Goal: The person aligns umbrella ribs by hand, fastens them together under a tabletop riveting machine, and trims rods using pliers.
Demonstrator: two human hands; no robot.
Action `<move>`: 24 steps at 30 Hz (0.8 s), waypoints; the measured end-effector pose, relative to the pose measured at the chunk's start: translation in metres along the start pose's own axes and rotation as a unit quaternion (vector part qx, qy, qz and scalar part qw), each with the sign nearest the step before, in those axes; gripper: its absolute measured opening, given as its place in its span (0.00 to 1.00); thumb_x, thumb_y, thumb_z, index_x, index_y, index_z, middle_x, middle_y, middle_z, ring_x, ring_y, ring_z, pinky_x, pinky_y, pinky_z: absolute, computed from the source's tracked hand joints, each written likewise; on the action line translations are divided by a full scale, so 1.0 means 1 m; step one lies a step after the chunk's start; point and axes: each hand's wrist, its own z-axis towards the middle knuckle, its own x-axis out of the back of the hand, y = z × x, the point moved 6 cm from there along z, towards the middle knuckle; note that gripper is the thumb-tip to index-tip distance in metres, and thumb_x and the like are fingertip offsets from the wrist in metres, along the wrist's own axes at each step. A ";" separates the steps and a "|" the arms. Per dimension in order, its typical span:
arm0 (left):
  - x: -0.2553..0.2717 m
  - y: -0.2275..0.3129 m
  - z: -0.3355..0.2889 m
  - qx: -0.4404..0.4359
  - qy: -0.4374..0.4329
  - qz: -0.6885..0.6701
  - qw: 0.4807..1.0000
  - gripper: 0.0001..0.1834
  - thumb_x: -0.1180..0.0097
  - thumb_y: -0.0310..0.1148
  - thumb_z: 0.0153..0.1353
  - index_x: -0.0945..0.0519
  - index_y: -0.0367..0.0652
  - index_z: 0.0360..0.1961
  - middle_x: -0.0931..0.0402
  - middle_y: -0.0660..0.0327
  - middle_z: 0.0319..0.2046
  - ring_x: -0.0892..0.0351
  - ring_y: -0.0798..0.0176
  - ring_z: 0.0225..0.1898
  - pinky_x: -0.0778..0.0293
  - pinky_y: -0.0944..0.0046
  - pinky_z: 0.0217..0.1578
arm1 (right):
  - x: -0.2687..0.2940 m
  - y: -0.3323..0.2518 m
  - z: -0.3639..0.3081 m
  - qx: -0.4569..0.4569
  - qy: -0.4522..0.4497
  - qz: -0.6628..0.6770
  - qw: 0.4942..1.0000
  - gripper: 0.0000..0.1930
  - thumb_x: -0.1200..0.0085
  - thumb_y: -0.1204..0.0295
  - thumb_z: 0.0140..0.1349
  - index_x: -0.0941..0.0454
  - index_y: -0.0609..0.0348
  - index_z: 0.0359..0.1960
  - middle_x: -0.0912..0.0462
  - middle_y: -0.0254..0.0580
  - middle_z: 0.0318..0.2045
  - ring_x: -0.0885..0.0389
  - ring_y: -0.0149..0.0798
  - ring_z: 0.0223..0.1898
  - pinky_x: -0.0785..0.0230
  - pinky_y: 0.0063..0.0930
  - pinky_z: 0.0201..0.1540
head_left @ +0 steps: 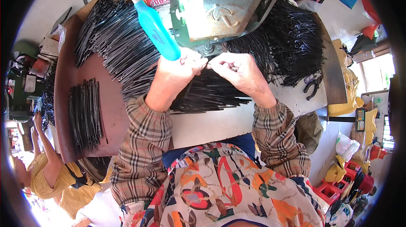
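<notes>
My left hand (pixel 180 69) and my right hand (pixel 242 72) meet fingertip to fingertip under the front of a green and bare-metal machine (pixel 230 9). Both are closed in a pinch. Something small and dark shows between the fingertips, too small to make out. Just beyond them is a metal fitting (pixel 208 49) at the machine's base. A blue lamp (pixel 157 30) on a white cable hangs over my left hand. Below and around my hands lies a large heap of thin black strips (pixel 207 96), several of them under my wrists.
More black strips lie heaped at the far left (pixel 114 28) and far right (pixel 292 36); a neat bundle (pixel 86 115) rests on the brown tabletop (pixel 120 117). Black-handled pliers (pixel 313 88) lie right. Another person in yellow (pixel 48 174) works at the left. Red crates (pixel 332 189) stand lower right.
</notes>
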 end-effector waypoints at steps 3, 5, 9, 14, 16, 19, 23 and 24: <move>-0.004 0.000 -0.012 0.023 0.010 -0.165 0.986 0.07 0.41 0.31 0.61 0.24 0.38 0.35 0.23 0.62 0.27 0.23 0.71 0.24 0.28 0.74 0.25 | 0.005 -0.002 -0.010 -0.080 0.037 0.192 0.977 0.15 0.37 0.75 0.56 0.22 0.64 0.46 0.25 0.29 0.27 0.33 0.17 0.25 0.40 0.14 0.26; -0.002 -0.003 -0.017 0.015 0.052 -0.306 0.950 0.09 0.42 0.30 0.62 0.25 0.33 0.36 0.21 0.54 0.31 0.17 0.60 0.29 0.20 0.68 0.29 | 0.005 0.005 -0.019 -0.063 0.024 0.306 0.950 0.26 0.35 0.76 0.55 0.30 0.67 0.55 0.29 0.36 0.40 0.30 0.20 0.29 0.34 0.14 0.31; -0.033 -0.013 -0.019 0.030 0.055 -0.388 0.919 0.10 0.43 0.30 0.62 0.25 0.32 0.37 0.21 0.53 0.32 0.16 0.60 0.32 0.20 0.67 0.31 | -0.011 0.019 -0.038 -0.073 0.061 0.366 0.926 0.22 0.37 0.75 0.59 0.29 0.68 0.54 0.27 0.37 0.42 0.28 0.24 0.32 0.32 0.17 0.36; -0.044 -0.025 -0.025 0.000 0.029 -0.330 0.943 0.07 0.45 0.28 0.65 0.28 0.35 0.35 0.23 0.59 0.28 0.22 0.68 0.29 0.25 0.70 0.27 | -0.021 0.033 -0.036 -0.090 0.142 0.478 0.862 0.10 0.45 0.76 0.65 0.23 0.69 0.44 0.20 0.40 0.38 0.24 0.27 0.33 0.30 0.20 0.37; -0.038 -0.022 -0.028 0.026 0.032 -0.280 0.959 0.06 0.45 0.27 0.64 0.27 0.35 0.34 0.23 0.59 0.27 0.22 0.68 0.27 0.25 0.70 0.27 | -0.027 0.030 -0.030 -0.096 0.111 0.473 0.869 0.07 0.45 0.76 0.65 0.22 0.69 0.41 0.19 0.40 0.35 0.23 0.26 0.31 0.29 0.19 0.36; -0.025 -0.023 -0.030 0.078 0.036 -0.187 0.979 0.05 0.43 0.25 0.62 0.25 0.35 0.34 0.23 0.61 0.26 0.22 0.70 0.25 0.26 0.72 0.27 | -0.027 0.022 -0.025 -0.051 0.094 0.412 0.905 0.05 0.46 0.77 0.64 0.22 0.68 0.38 0.19 0.41 0.34 0.22 0.26 0.28 0.28 0.18 0.33; 0.047 0.003 -0.018 -0.177 0.213 0.286 0.917 0.04 0.38 0.24 0.51 0.20 0.38 0.28 0.22 0.53 0.25 0.21 0.53 0.24 0.28 0.58 0.26 | -0.022 0.034 -0.019 -0.058 0.119 0.429 0.894 0.04 0.46 0.78 0.64 0.24 0.65 0.39 0.20 0.43 0.33 0.23 0.26 0.26 0.29 0.18 0.30; 0.057 -0.006 -0.010 -0.150 0.215 0.307 0.915 0.04 0.39 0.23 0.50 0.20 0.39 0.29 0.22 0.52 0.26 0.22 0.49 0.26 0.28 0.56 0.28 | -0.019 0.042 -0.020 -0.067 0.123 0.426 0.894 0.06 0.47 0.78 0.65 0.25 0.64 0.41 0.20 0.43 0.33 0.23 0.26 0.26 0.30 0.18 0.29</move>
